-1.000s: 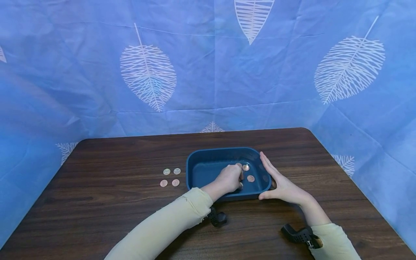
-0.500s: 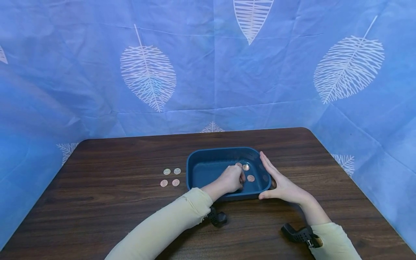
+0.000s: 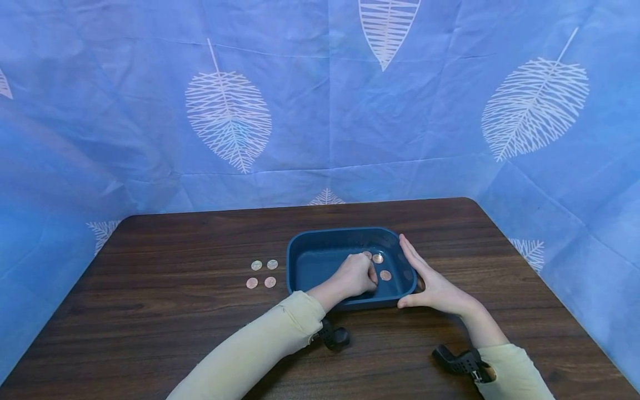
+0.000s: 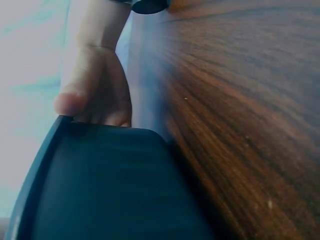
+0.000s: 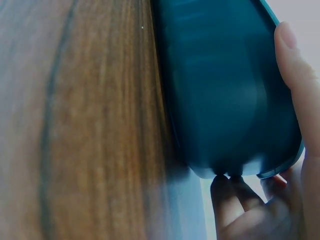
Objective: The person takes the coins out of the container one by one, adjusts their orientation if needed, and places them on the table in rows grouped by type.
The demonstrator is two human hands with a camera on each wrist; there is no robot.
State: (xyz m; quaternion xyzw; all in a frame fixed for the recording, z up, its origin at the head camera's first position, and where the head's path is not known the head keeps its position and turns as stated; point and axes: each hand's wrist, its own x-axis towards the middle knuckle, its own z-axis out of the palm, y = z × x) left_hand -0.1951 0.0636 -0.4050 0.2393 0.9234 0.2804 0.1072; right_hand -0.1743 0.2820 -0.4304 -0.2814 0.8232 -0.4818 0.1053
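Note:
In the head view, a dark blue rectangular tray stands on the table, with copper-coloured coins on its floor near the right end. My left hand reaches over the near rim into the tray, its fingers bent down to the floor beside those coins. The fingertips are hidden, so I cannot tell if a coin is between them. My right hand spans the tray's right end with fingers and thumb extended. Up close in the right wrist view, the right thumb lies along the rim and other fingertips touch the end wall.
Left of the tray, several coins lie in two rows on the brown wooden table; the back ones include a silvery coin, the front ones a copper-coloured coin. Behind the table hangs a blue cloth with white leaf prints.
The left fingers shift slightly against the tray floor, the fingertips a little farther right. Tray, visible coins and right hand stay put.

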